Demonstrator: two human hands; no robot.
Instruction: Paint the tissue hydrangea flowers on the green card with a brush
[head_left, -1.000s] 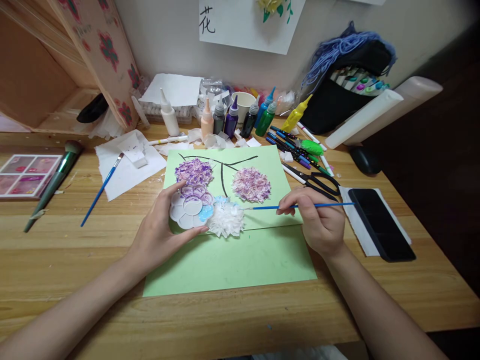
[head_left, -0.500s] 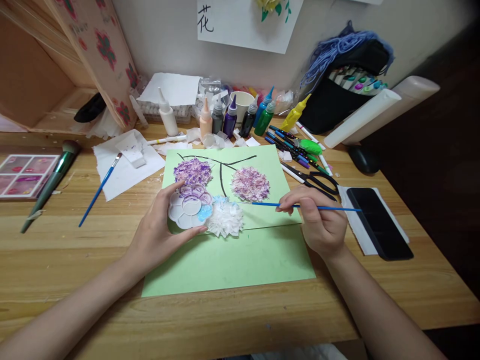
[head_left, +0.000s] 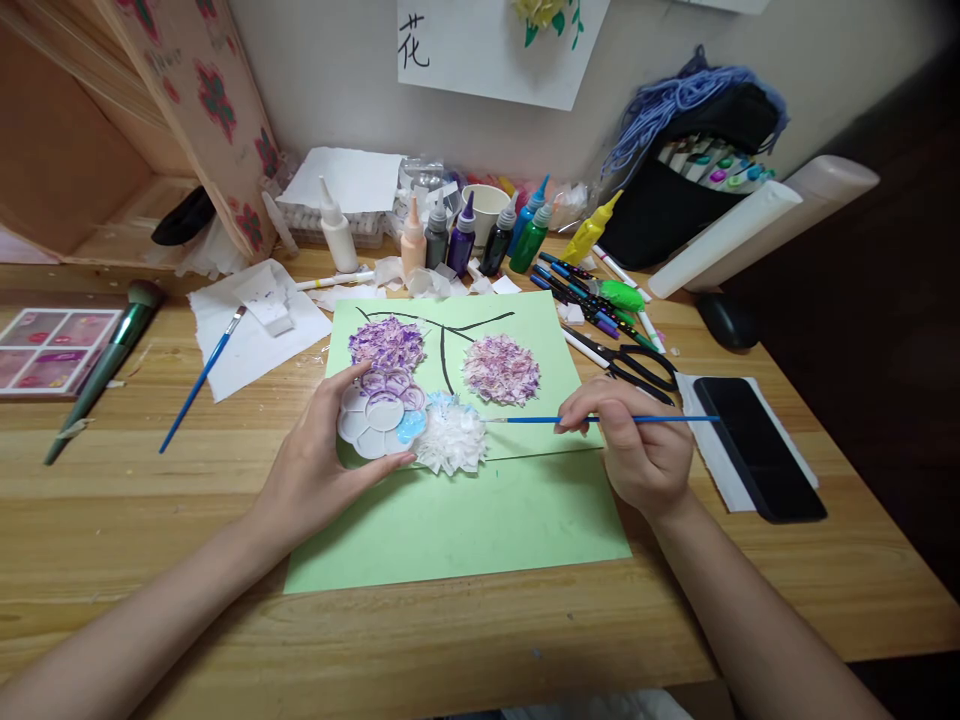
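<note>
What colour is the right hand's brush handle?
The brush handle is blue, clearest in the head view.

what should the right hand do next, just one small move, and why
Probably dab the thin blue brush onto the white flower: the right hand holds the brush with its tip by the flower's right edge, and only the flower's upper part looks tinted blue. The left hand holds the palette, with blue paint in it, beside the flower.

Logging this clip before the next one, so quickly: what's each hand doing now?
Left hand: holding the white flower-shaped palette, thumb and forefinger spread around it.
Right hand: closed, holding a thin blue paintbrush.
</note>
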